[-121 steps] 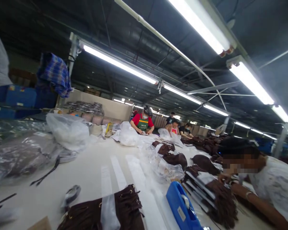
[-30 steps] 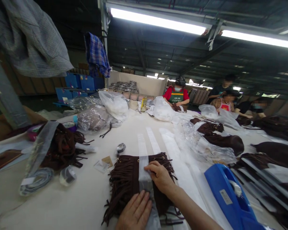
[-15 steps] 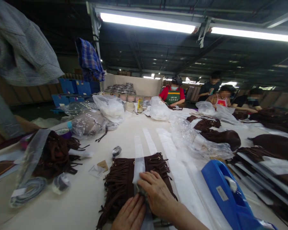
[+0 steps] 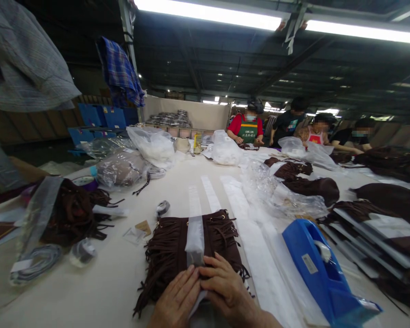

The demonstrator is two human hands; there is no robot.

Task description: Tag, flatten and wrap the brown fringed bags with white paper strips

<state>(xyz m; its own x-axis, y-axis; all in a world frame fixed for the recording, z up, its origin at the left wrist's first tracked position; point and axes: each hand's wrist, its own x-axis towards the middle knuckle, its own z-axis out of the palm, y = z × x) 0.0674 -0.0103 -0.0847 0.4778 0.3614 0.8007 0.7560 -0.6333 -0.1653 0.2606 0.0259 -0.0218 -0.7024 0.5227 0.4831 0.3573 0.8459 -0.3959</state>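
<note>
A dark brown fringed bag (image 4: 181,241) with brass eyelets lies flat on the table in front of me. A translucent plastic strip (image 4: 194,237) runs over its middle towards me. My left hand (image 4: 177,296) rests on the near part of the strip, fingers stretched and side by side. From the right, my right hand (image 4: 225,287) presses on the strip with slightly bent, parted fingers. The fingertips of both hands meet there. Some white material shows beneath them; my thumbs are mostly hidden.
A blue tape dispenser (image 4: 324,273) stands at right, near stacked brown pieces (image 4: 372,237). White strips (image 4: 239,214) lie beyond the bag. At left are a fringed bundle (image 4: 68,209) and tape roll (image 4: 83,252). Co-workers (image 4: 248,125) work across the table.
My right hand has slid down the strip towards me and flattened somewhat, baring more of the strip. My left hand has shifted slightly. The whole view has tilted a little.
</note>
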